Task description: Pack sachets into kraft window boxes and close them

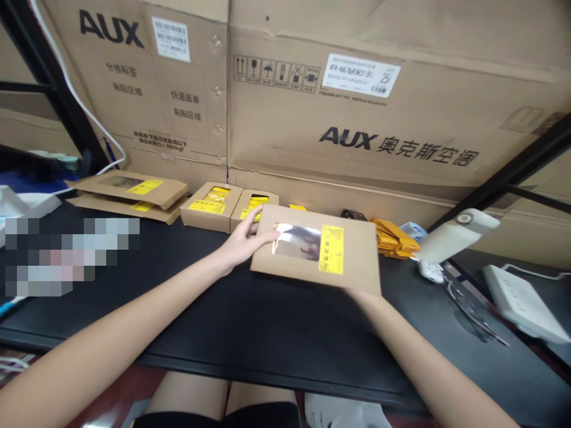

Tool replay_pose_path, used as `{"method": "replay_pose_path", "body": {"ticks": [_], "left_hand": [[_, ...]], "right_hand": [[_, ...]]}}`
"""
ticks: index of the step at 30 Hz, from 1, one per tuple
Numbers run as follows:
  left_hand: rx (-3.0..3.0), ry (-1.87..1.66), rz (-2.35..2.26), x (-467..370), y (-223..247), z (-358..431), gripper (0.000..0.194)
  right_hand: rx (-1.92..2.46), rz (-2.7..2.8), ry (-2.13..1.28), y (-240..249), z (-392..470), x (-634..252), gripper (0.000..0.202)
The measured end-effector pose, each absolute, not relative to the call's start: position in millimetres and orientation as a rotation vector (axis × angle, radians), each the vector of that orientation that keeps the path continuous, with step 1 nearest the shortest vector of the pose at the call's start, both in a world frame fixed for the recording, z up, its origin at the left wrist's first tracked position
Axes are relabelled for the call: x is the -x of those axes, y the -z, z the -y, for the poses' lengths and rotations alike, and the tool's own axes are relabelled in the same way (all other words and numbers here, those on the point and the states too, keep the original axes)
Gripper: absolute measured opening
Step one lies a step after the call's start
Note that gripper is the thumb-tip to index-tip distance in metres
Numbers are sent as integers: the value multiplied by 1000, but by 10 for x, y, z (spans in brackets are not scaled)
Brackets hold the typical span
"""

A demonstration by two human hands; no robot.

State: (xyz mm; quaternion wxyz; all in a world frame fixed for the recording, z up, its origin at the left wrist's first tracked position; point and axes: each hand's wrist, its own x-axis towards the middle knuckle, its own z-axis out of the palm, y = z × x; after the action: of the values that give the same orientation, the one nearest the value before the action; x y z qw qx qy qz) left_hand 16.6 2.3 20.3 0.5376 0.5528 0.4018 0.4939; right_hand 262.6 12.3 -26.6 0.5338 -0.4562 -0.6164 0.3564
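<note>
A flat brown cardboard box (357, 249), with a clear window and a yellow label, is held tilted above the black table. My left hand (243, 242) grips its left end, the thumb on the front face beside the window. The right forearm reaches behind the box from below, so the fingers of my right hand are hidden. Behind, two brown boxes (207, 223) with yellow packets in their windows stand side by side. Flat window boxes (172, 193) are stacked to their left.
Orange packets (395, 238), a pale bottle (459, 235), a white earphone case (430, 271), glasses (470, 312) and a white power strip (524, 303) lie on the right. Large AUX cartons (276, 131) stand along the back of the black table (267, 333).
</note>
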Motion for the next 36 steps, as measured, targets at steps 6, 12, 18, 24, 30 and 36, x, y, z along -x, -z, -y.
{"method": "replay_pose_path", "body": {"ticks": [6, 12, 18, 24, 30, 36], "left_hand": [[-1115, -1655, -947, -75, -190, -175, 61], [-865, -1881, -951, -48, -181, -239, 62], [-809, -1870, -966, -42, -198, -217, 66], [-950, -1747, -948, -83, -203, -174, 61], [-1180, -1554, -920, -161, -171, -93, 64], [-1215, -1479, -892, -170, -163, -55, 67]], "right_hand": [[1029, 1179, -617, 128, -400, -2721, 30], [1074, 1576, -96, 199, -429, -2798, 25], [1127, 2149, 207, 252, -428, -2793, 41], [1057, 2124, 113, 295, -443, -2758, 39], [968, 1995, 114, 426, -531, -2814, 31], [937, 1724, -373, 644, -679, -2795, 49]]}}
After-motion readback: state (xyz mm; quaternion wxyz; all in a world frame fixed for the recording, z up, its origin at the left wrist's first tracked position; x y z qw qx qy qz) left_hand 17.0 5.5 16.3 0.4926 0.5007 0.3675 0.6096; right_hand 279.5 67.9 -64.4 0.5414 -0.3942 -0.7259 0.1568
